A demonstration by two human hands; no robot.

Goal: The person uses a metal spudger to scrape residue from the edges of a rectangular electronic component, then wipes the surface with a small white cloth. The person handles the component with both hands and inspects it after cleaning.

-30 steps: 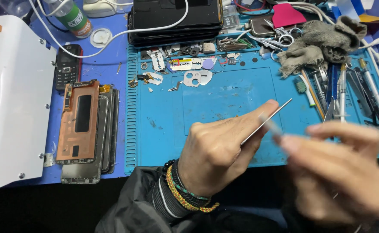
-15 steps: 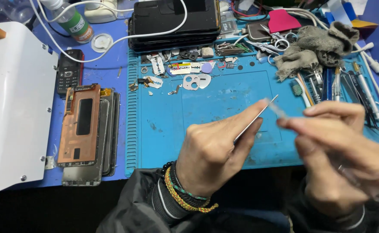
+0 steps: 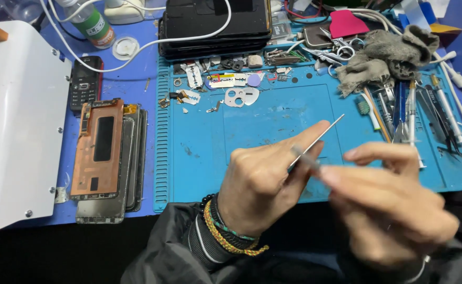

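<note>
**A:** I'm watching the thin metal blade [image 3: 315, 142]. It's sitting over the blue mat [image 3: 273, 121], in front of the chest, slanting up to the right. The left hand [image 3: 265, 184] is pinching its lower part between thumb and forefinger. The right hand [image 3: 394, 205] is blurring just beside it, fingers curled in a pinch near the blade's middle; I can't tell whether they're touching the blade.

**B:** Risk?

**A:** As I judge it, the bare fingertips are working right along a thin edge, so a slip could be nicking skin. A loose pinch could also be letting the blade drop among the small parts [image 3: 225, 84] at the mat's top.

**B:** Anything beyond that?

**A:** The stacked phone frames [image 3: 107, 158] are lying well apart at the left and the grey rag [image 3: 389, 55] is at the top right. Neither is near the hands.

**B:** Change from a second ago?

**A:** The right hand is sitting lower and closer to the left now, and the blade's tilt is barely differing.
</note>
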